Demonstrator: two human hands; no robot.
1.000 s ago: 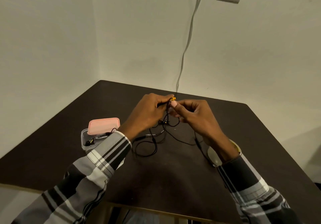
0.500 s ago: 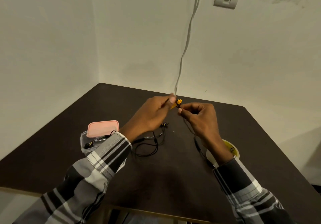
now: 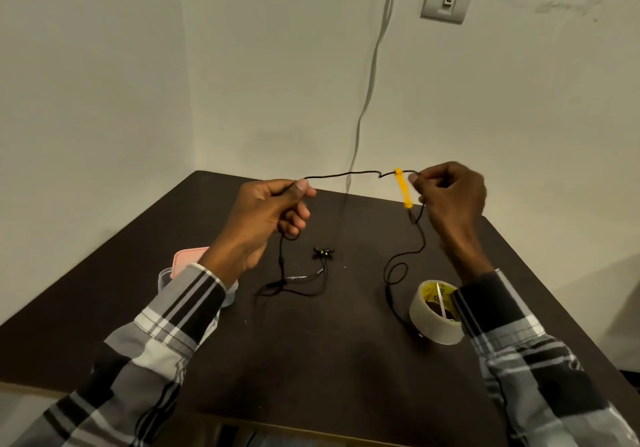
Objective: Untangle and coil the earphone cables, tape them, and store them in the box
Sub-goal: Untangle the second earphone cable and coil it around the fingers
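Table [image 3: 311,360] first: dark, shoved into a corner, takes up most of what I can see. On its left side sits the clear box [image 3: 164,278] with a pink lid [image 3: 187,259], half hidden behind the left sleeve. Tape roll [image 3: 434,311] stands near the right forearm.

Both hands are up off the table. Left hand [image 3: 266,214] pinches the black earphone cable [image 3: 346,173] between thumb and forefinger, right hand [image 3: 450,197] pinches it right by a yellow tie [image 3: 403,188] that hangs off the wire. That span looks stretched fairly straight; the rest droops down to a loose loop by the tape and to a small tangle near the earbuds [image 3: 323,251].

My worry: pull the hands wider and the tangle cinches tight, or the trailing end snags the tape roll and drags it.
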